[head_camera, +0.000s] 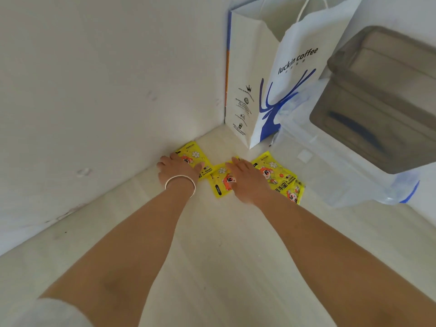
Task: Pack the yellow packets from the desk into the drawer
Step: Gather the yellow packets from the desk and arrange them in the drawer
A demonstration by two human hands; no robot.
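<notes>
Several yellow packets with a cartoon print lie flat on the pale desk (224, 251) near its back corner. My left hand (178, 169), a silver bangle on its wrist, rests flat on the leftmost packet (194, 153) beside the wall. My right hand (245, 179) lies with straight fingers across the middle packet (220, 181). To the right of that hand lie a larger packet (274, 169) and, overlapping its near edge, another one (293, 193). No drawer is in view.
A white and blue paper coffee bag (280, 74) stands at the back against the wall. A clear plastic box (335, 166) with blue clips sits at the right, with a grey-lidded container (382, 97) on it. White walls close the left and back.
</notes>
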